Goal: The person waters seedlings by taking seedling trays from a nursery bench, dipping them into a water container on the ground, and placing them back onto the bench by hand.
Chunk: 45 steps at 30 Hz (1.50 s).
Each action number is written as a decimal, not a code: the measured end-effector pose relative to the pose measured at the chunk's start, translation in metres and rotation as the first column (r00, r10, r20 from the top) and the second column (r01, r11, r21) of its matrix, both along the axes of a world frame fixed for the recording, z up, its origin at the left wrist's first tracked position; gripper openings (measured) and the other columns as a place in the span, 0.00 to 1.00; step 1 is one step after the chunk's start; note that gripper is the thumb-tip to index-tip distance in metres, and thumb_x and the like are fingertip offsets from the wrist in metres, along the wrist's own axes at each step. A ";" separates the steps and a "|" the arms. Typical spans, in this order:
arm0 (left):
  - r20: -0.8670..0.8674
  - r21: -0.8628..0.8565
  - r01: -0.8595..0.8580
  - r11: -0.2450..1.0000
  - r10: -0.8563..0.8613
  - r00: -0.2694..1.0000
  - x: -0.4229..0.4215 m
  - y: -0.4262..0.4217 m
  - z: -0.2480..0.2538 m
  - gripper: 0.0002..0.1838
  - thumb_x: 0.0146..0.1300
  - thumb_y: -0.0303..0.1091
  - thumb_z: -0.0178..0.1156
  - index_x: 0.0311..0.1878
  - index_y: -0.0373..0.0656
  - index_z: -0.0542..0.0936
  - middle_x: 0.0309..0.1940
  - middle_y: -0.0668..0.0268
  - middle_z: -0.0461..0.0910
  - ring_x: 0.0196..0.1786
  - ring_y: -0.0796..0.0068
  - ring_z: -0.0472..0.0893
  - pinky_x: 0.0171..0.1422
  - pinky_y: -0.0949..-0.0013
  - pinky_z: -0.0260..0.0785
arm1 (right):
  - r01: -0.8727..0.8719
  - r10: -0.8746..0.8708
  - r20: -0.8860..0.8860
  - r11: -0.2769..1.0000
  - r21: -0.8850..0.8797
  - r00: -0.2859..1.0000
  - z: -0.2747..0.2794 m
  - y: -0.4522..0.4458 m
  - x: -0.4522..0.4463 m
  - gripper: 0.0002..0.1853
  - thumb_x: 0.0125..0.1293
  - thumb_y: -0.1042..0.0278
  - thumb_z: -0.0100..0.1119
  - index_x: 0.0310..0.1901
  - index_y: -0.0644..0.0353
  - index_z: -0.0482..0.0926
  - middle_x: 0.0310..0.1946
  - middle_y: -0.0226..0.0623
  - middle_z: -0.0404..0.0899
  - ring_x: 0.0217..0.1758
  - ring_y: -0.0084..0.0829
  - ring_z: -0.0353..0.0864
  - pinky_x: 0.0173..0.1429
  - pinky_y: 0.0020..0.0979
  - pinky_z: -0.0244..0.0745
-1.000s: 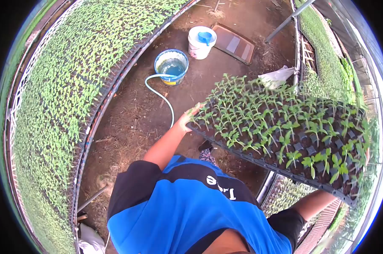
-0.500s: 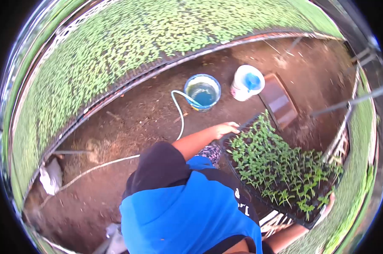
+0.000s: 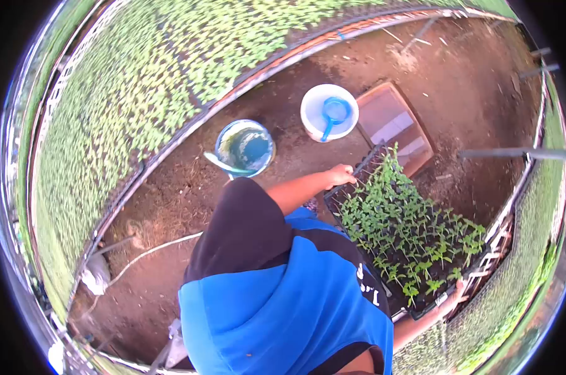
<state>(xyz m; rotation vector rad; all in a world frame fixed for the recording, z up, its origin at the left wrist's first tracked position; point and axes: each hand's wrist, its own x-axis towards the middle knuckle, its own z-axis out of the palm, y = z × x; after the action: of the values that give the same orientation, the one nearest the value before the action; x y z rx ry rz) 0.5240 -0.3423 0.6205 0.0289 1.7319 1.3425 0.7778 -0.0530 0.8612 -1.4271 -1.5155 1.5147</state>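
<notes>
A black seedling tray full of small green plants is carried between both hands, to the right of the blue and black shirt. My left hand is closed on the tray's upper left corner, its fingers wrapped over the rim. At the lower right end, my right hand grips the tray's edge, with part of the hand hidden beneath it. Some cells near the left end and the lower edge show dark soil.
A blue-rimmed bucket holds water and a hose end. Beside it stands a white bucket with a blue dipper. A brown shallow tray lies on the soil. Seedling beds curve along the left, top and right.
The seedling tray has swung left and down in view, with both hands still holding it. The view has turned, and the buckets and brown tray now look closer.
</notes>
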 end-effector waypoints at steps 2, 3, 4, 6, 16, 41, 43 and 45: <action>-0.072 -0.023 0.068 0.997 -0.069 0.995 -0.029 0.031 0.007 0.13 0.45 0.37 0.61 0.23 0.40 0.68 0.21 0.67 0.66 0.27 0.76 0.64 0.30 0.67 0.57 | 0.106 -0.108 0.036 0.993 0.045 0.994 -0.004 0.029 -0.010 0.24 0.46 0.56 0.57 0.45 0.57 0.68 0.37 0.37 0.72 0.38 0.34 0.71 0.45 0.36 0.68; -0.092 -0.004 0.082 0.997 -0.082 0.992 -0.044 0.047 0.006 0.15 0.45 0.39 0.61 0.22 0.40 0.66 0.21 0.68 0.64 0.28 0.77 0.63 0.30 0.69 0.56 | -0.007 -0.018 -0.198 0.992 -0.128 0.980 -0.020 0.055 -0.016 0.22 0.44 0.60 0.59 0.43 0.57 0.69 0.34 0.35 0.73 0.35 0.32 0.73 0.42 0.32 0.71; -0.114 -0.030 0.093 0.995 -0.096 0.989 -0.057 0.065 0.003 0.15 0.45 0.38 0.61 0.22 0.41 0.66 0.21 0.69 0.64 0.28 0.77 0.63 0.31 0.69 0.56 | 0.039 -0.065 -0.179 0.989 -0.143 0.982 -0.010 0.055 -0.044 0.19 0.44 0.64 0.60 0.40 0.56 0.69 0.34 0.33 0.73 0.33 0.30 0.74 0.39 0.29 0.72; -0.123 -0.049 0.087 0.995 -0.092 0.988 -0.088 0.098 0.003 0.15 0.46 0.37 0.61 0.22 0.41 0.65 0.21 0.70 0.64 0.28 0.78 0.63 0.33 0.71 0.56 | -0.001 -0.021 -0.199 0.994 -0.112 0.980 -0.026 0.086 -0.078 0.10 0.45 0.69 0.60 0.26 0.50 0.67 0.23 0.22 0.64 0.25 0.18 0.65 0.29 0.21 0.64; -0.303 -0.299 0.020 0.954 -0.114 0.946 -0.231 0.252 -0.088 0.14 0.44 0.32 0.62 0.18 0.43 0.63 0.15 0.71 0.62 0.22 0.80 0.61 0.25 0.71 0.55 | -0.292 0.267 -0.131 0.925 -0.242 0.955 -0.256 0.266 -0.215 0.08 0.49 0.75 0.54 0.20 0.52 0.66 0.25 0.21 0.68 0.23 0.13 0.63 0.29 0.17 0.59; -0.588 -0.515 -0.264 0.816 -0.112 0.801 -0.529 0.402 -0.572 0.11 0.49 0.35 0.61 0.24 0.41 0.69 0.19 0.69 0.73 0.24 0.74 0.70 0.33 0.67 0.64 | -0.237 0.123 0.799 0.971 0.025 0.589 -0.812 0.481 -0.393 0.14 0.53 0.55 0.54 0.27 0.57 0.68 0.25 0.45 0.74 0.31 0.46 0.72 0.38 0.36 0.67; -0.435 -0.436 -0.194 0.879 -0.018 0.900 -0.533 0.392 -0.590 0.10 0.52 0.33 0.57 0.36 0.39 0.72 0.29 0.66 0.76 0.32 0.74 0.73 0.39 0.69 0.65 | -0.221 0.093 0.709 0.971 0.090 0.699 -0.828 0.481 -0.390 0.12 0.56 0.60 0.54 0.24 0.58 0.68 0.18 0.29 0.66 0.23 0.23 0.62 0.32 0.28 0.63; -0.296 -0.373 -0.158 0.914 0.044 0.954 -0.544 0.372 -0.612 0.15 0.54 0.32 0.54 0.44 0.37 0.72 0.35 0.62 0.76 0.38 0.73 0.74 0.44 0.69 0.65 | -0.124 0.132 0.452 0.991 -0.048 0.882 -0.848 0.486 -0.378 0.10 0.58 0.67 0.51 0.38 0.63 0.71 0.30 0.30 0.73 0.31 0.21 0.69 0.38 0.22 0.64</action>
<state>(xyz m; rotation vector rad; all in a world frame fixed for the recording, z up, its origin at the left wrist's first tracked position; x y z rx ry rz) -0.0202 0.0298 0.0085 -0.1043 2.2512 1.0761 0.4002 0.4334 0.0137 -1.8167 -1.9057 1.3236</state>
